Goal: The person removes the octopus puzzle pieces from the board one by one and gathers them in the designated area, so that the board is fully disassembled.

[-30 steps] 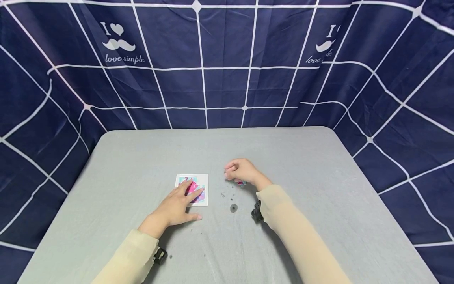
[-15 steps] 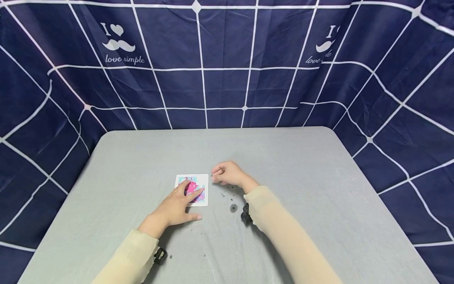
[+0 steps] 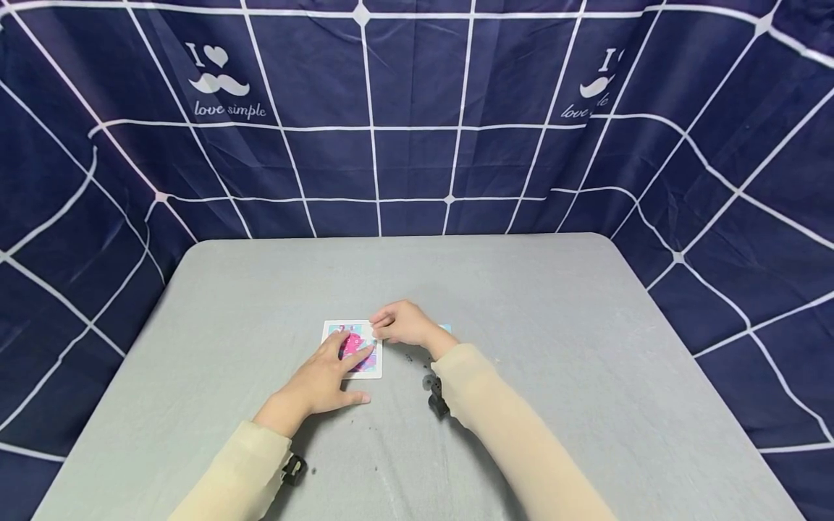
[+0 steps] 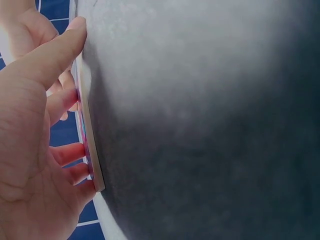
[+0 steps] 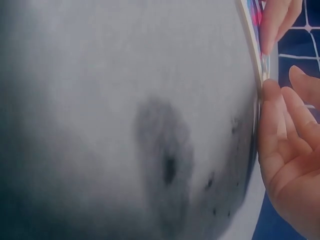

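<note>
A square jigsaw puzzle (image 3: pixel 376 373) with a white border and a pink figure on light blue lies flat on the table. Its upper right part shows a bare white patch. My left hand (image 3: pixel 319 378) rests on the puzzle with fingers spread, covering its lower left, the thumb out on the cloth below it. At the upper right corner my right hand (image 3: pixel 407 323) has thumb and fingertips brought together over the border, pinching a small puzzle piece that the fingers mostly hide. In the right wrist view the thumb of the right hand (image 5: pixel 290 150) meets the edge of the puzzle (image 5: pixel 253 40).
Light blue puzzle pieces (image 3: pixel 446 328) lie just behind the right wrist, partly covered by it. A dark stain (image 3: pixel 428 381) and several small specks mark the grey table cloth (image 3: pixel 521 289). A navy curtain with white lines (image 3: pixel 417 159) hangs behind and along both sides.
My right hand has moved left from beside the loose pieces to the upper right corner of the puzzle. The left hand has stayed in place on the puzzle.
</note>
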Action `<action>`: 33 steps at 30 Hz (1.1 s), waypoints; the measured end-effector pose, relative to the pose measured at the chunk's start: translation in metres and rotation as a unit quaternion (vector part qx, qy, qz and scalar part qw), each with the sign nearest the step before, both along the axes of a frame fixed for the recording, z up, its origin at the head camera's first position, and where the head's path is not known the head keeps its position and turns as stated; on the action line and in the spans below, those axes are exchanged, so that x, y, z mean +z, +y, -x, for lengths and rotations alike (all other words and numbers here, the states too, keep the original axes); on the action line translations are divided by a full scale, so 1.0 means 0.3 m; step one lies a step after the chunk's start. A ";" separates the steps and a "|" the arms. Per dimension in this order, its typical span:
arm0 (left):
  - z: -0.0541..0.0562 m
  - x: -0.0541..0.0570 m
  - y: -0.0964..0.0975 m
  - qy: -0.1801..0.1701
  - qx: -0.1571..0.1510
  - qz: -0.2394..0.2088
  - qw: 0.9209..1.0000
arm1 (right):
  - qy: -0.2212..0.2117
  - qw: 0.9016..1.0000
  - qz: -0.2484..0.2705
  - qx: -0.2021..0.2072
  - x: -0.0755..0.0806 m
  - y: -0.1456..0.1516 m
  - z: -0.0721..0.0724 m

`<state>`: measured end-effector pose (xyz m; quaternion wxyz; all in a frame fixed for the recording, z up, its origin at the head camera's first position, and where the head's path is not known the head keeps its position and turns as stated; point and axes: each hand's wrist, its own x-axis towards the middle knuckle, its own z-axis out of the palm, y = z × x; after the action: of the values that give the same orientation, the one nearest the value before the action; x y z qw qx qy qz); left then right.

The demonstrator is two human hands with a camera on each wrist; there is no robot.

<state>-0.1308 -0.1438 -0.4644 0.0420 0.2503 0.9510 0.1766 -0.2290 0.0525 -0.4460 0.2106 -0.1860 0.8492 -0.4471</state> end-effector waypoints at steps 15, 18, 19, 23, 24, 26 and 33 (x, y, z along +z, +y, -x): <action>-0.012 0.006 0.008 -0.002 -0.001 0.002 1.000 | 0.026 0.999 -0.025 0.006 -0.003 -0.037 -0.021; -0.013 0.006 0.010 -0.004 -0.001 -0.002 1.000 | 0.034 0.999 -0.030 0.001 -0.008 -0.040 -0.021; -0.013 0.006 0.010 -0.007 0.001 -0.005 1.000 | 0.038 0.999 -0.033 0.000 -0.010 -0.042 -0.021; -0.013 0.006 0.006 -0.018 0.013 -0.020 1.000 | 0.046 0.998 -0.039 -0.003 -0.016 -0.050 -0.021; -0.012 0.005 0.005 -0.020 0.015 -0.023 0.999 | 0.046 0.998 -0.039 -0.003 -0.016 -0.052 -0.022; -0.012 0.003 0.002 -0.019 0.019 -0.027 0.999 | 0.044 0.998 -0.037 -0.005 -0.014 -0.054 -0.023; -0.012 0.000 0.001 -0.019 0.023 -0.036 0.999 | 0.022 0.999 -0.020 -0.024 -0.014 -0.061 -0.028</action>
<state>-0.1271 -0.1435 -0.4644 0.0467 0.2267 0.9486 0.2158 -0.2206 0.0343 -0.4503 0.1845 -0.1715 0.8666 -0.4308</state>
